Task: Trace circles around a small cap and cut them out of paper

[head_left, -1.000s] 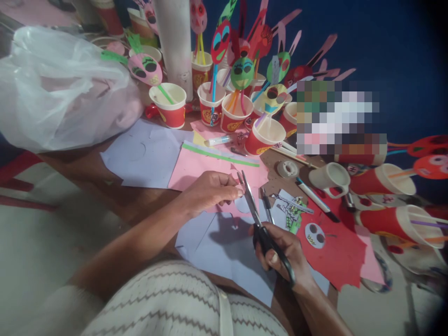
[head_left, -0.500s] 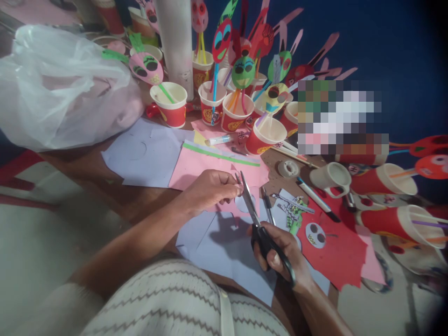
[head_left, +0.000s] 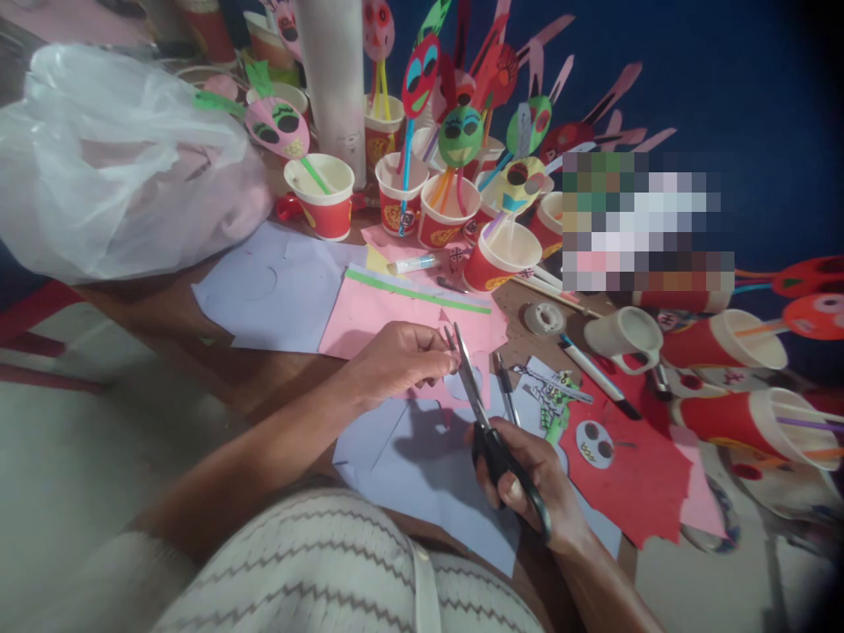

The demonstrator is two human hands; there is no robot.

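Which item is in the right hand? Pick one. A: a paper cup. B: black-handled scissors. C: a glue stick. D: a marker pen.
B: the right hand grips the black-handled scissors, their blades at the pink paper that the left hand pinches.

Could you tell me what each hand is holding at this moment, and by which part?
The right hand holds the scissors by their black handles. The left hand pinches the pink paper at its near edge, beside the blades.
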